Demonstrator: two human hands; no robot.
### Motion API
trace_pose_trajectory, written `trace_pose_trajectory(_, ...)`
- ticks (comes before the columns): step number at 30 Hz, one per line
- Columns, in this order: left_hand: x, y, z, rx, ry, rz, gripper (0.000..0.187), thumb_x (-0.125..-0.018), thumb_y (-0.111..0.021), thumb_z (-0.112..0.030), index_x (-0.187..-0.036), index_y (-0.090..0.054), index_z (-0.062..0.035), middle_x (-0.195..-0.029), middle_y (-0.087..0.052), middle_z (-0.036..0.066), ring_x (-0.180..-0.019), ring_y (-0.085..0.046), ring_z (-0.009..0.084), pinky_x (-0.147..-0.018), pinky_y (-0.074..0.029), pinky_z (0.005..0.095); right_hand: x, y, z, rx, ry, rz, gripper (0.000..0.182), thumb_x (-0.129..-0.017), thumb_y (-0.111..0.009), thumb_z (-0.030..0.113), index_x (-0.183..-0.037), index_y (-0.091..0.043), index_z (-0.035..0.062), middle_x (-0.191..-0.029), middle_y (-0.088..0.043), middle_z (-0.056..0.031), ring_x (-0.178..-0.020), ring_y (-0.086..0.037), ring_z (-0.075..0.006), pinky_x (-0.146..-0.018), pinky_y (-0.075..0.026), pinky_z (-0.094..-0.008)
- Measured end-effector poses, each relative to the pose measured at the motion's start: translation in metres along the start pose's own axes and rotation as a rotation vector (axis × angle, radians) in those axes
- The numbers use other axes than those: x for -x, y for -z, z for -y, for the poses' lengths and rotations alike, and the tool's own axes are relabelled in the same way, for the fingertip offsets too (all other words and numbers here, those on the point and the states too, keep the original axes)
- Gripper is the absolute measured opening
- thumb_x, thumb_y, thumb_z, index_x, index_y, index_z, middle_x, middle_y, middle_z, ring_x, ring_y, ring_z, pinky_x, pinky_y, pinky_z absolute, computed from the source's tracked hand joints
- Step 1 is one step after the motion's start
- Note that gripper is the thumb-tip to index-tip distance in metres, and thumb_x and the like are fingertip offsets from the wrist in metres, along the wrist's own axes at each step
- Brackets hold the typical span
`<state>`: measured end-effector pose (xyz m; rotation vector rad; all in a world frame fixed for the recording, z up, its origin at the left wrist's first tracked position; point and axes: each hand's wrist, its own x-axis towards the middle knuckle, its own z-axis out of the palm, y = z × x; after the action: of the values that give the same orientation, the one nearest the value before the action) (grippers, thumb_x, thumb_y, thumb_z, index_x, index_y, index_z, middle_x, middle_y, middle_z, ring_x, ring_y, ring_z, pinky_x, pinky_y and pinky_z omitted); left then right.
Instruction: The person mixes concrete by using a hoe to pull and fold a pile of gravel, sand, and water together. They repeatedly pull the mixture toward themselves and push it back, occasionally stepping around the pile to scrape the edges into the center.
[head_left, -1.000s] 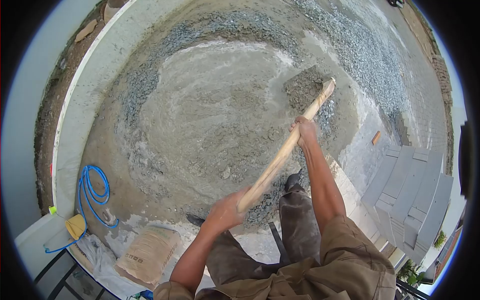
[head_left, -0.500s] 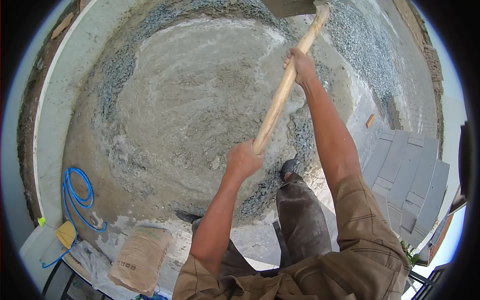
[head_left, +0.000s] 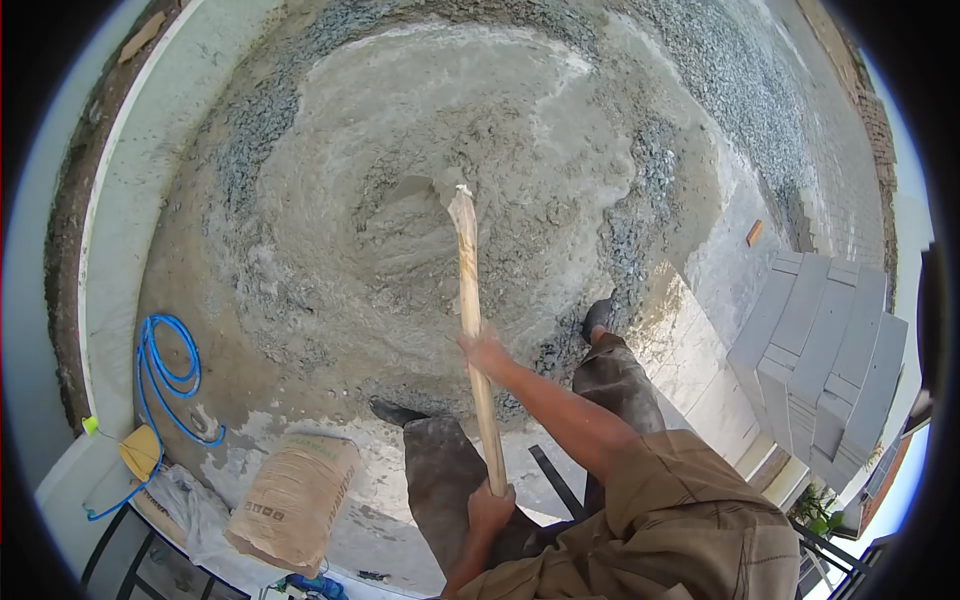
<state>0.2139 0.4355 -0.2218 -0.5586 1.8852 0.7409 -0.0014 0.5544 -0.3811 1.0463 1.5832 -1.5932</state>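
Observation:
A hoe with a long pale wooden handle (head_left: 468,262) stretches from my body into a wide round patch of wet concrete mix (head_left: 330,190). Its blade (head_left: 410,235) is mostly sunk in or coated by the grey mix, so its outline is hard to make out. Partway along the handle, my right hand (head_left: 485,352) is wrapped round the wood and slightly blurred. Lower down, close to my legs, my left hand (head_left: 490,508) grips the handle's near end. Both dark shoes stand at the near edge of the mix.
Gravel (head_left: 735,75) rings the mix and spreads at the upper right. A coiled blue hose (head_left: 172,372) and a paper sack (head_left: 296,495) lie at left. Stacked grey blocks (head_left: 815,340) stand at right. A low pale wall (head_left: 125,180) curves along the left.
The hoe's head has come from the upper right into the middle of the mix. Both hands have moved down toward my body, and the handle now points nearly straight ahead.

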Motion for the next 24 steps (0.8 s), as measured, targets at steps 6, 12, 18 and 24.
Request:
trace_pose_trajectory(6, -0.003, -0.059, 0.001, 0.026, -0.131, 0.407, 0.044, -0.08, -0.073, -0.041, -0.1, -0.067, -0.0016, -0.088, -0.068, 0.026, -0.088, -0.067, 0.0435, -0.079, -0.053, 0.0493, 0.094, 0.062, 0.054, 0.106, 0.212, -0.098, 0.036, -0.084, -0.06, 0.016, -0.109, -0.044, -0.0035, -0.075, -0.059, -0.0147, -0.045, -0.056, -0.0207, -0.043, -0.048, -0.0339)
trace_pose_trajectory(12, -0.145, 0.145, -0.123, -0.085, -0.323, -0.352, 0.027, -0.081, -0.069, -0.027, -0.094, -0.063, -0.0047, -0.083, -0.069, 0.022, -0.082, -0.067, 0.0426, -0.073, -0.052, 0.0515, -0.093, 0.012, 0.242, -0.319, 0.448, -0.041, 0.023, -0.087, -0.061, 0.011, -0.095, -0.044, -0.0024, -0.071, -0.052, -0.0103, -0.051, -0.055, -0.0175, -0.042, -0.049, -0.0319)
trace_pose_trajectory(18, -0.132, 0.101, -0.06, -0.027, -0.04, -0.235, 0.034, -0.079, -0.067, -0.029, -0.1, -0.063, -0.002, -0.089, -0.069, 0.025, -0.087, -0.066, 0.044, -0.079, -0.053, 0.0507, -0.155, -0.095, 0.121, 0.003, 0.06, 0.132, 0.032, -0.088, -0.063, 0.015, -0.103, -0.044, -0.0053, -0.071, -0.052, -0.0108, -0.05, -0.054, -0.0198, -0.042, -0.051, -0.0351)
trace_pose_trajectory(24, -0.007, -0.032, -0.052, 0.364, 0.032, 0.046, 0.035, -0.081, -0.063, -0.027, -0.103, -0.062, 0.0008, -0.093, -0.067, 0.027, -0.094, -0.064, 0.0451, -0.082, -0.052, 0.0498, -0.036, -0.018, 0.004, 0.297, 0.046, 0.097, 0.041, -0.087, -0.065, 0.02, -0.109, -0.038, -0.0025, -0.076, -0.053, -0.0118, -0.05, -0.057, -0.0198, -0.042, -0.048, -0.0351)
